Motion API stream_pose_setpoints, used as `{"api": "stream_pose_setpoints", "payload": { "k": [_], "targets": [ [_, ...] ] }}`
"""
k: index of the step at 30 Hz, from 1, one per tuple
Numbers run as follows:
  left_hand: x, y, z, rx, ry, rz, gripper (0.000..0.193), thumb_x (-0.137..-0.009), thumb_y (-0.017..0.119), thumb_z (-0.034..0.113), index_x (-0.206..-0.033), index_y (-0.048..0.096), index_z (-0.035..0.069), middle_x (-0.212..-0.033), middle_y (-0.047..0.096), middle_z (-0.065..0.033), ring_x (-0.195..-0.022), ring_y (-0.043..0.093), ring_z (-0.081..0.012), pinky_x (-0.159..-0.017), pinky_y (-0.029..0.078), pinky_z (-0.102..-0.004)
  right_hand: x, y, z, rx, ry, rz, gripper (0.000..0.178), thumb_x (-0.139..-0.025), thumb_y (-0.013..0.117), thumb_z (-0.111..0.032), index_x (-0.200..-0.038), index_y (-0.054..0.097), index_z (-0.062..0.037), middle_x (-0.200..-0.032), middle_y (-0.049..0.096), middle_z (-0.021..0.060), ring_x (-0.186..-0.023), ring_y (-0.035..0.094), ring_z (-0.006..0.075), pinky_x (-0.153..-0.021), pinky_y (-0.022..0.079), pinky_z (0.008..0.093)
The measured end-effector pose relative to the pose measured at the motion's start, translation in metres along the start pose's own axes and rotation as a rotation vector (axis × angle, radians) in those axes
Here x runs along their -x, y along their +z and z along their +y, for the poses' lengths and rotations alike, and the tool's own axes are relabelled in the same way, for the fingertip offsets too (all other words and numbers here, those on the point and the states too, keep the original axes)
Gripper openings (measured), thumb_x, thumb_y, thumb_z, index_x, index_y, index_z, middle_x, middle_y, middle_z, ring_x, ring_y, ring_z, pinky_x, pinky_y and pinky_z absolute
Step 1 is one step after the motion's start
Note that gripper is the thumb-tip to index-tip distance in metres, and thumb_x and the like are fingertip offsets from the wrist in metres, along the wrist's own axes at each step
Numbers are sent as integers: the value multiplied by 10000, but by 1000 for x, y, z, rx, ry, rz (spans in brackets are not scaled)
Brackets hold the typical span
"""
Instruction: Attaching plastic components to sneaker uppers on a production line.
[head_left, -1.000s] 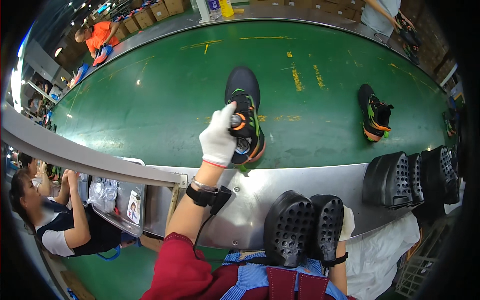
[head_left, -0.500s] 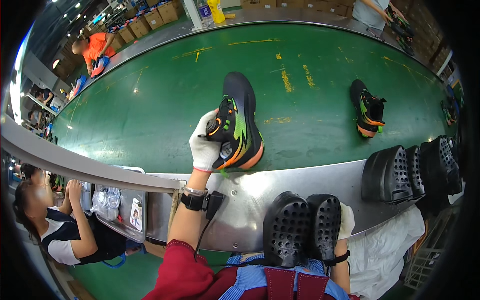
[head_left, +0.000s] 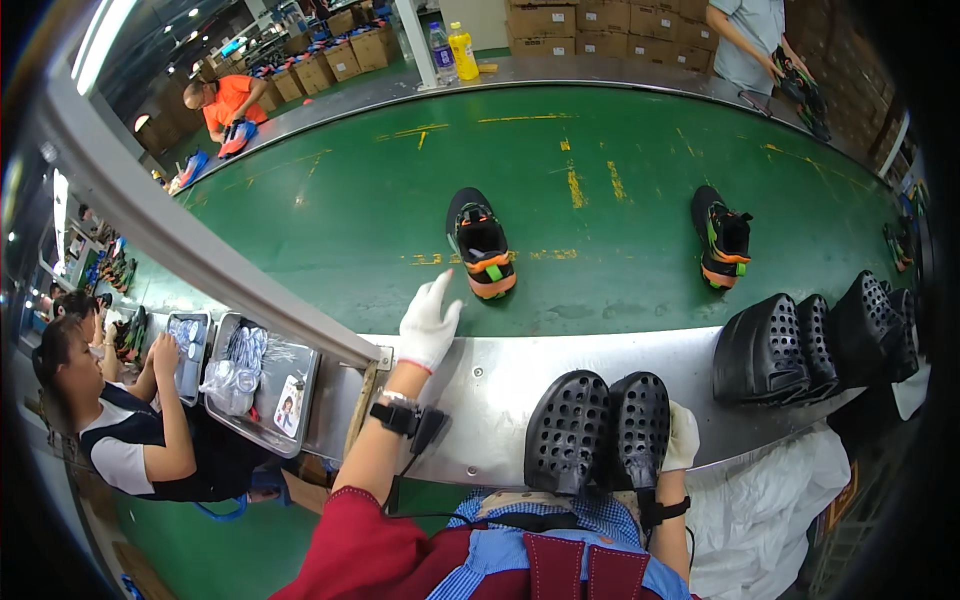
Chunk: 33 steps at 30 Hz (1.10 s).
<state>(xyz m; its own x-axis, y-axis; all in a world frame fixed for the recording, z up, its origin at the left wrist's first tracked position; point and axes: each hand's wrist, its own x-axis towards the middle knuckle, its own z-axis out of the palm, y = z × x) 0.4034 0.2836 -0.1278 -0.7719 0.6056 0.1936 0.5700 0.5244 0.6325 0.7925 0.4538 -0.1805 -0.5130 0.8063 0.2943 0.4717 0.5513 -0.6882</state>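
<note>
My left hand [head_left: 428, 325], in a white glove, is open above the metal table edge, fingers stretched toward a black sneaker [head_left: 482, 250] with orange and green trim. The sneaker rests on the green surface, apart from the fingertips. A similar sneaker [head_left: 722, 240] stands farther right. In front of my body are two black, hole-covered shoe-shaped forms [head_left: 568, 430]. My right hand [head_left: 682, 437], also gloved, is at the right side of the right-hand form; its fingers are hidden behind it.
More black perforated forms [head_left: 762, 350] stand at the right edge. A slanted grey post [head_left: 215, 245] crosses on the left. Beyond it, a person sits by metal trays [head_left: 262, 385] of small bagged items. Bottles [head_left: 462, 52] stand on the far ledge, where two people handle shoes.
My left hand has let go of the sneaker, which now stands on the green surface with its opening up. The view has shifted slightly.
</note>
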Motion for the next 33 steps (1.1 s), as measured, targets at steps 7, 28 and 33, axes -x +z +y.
{"api": "stream_pose_setpoints", "payload": {
  "k": [7, 28, 33],
  "targets": [
    [88, -21, -17, -216, 203, 93, 407, -884, 636, 129, -1283, 589, 64, -1139, 636, -151, -1031, 605, -328, -904, 495, -393, -2, -1, 4, 48, 7, -53, 181, -927, 532, -131, -990, 679, -47, -890, 650, 171, -869, 608, 363, -782, 472, 440],
    [18, 28, -3, -429, 477, -334, 573, -964, 455, 431, -1355, 500, 15, -1363, 524, -181, -1301, 455, -327, -1064, 377, -432, 7, 2, -1, 104, 10, 85, 155, -881, 566, -167, -901, 694, -82, -849, 647, 172, -836, 610, 377, -753, 475, 470],
    [13, 25, -4, -356, 536, -234, 422, -945, 456, 308, -1199, 624, 15, -1227, 607, -184, -1209, 524, -345, -1045, 402, -427, 3, 4, -4, 29, -20, 138, 123, -863, 586, -128, -889, 690, -68, -824, 637, 169, -815, 609, 371, -734, 473, 467]
  ]
}}
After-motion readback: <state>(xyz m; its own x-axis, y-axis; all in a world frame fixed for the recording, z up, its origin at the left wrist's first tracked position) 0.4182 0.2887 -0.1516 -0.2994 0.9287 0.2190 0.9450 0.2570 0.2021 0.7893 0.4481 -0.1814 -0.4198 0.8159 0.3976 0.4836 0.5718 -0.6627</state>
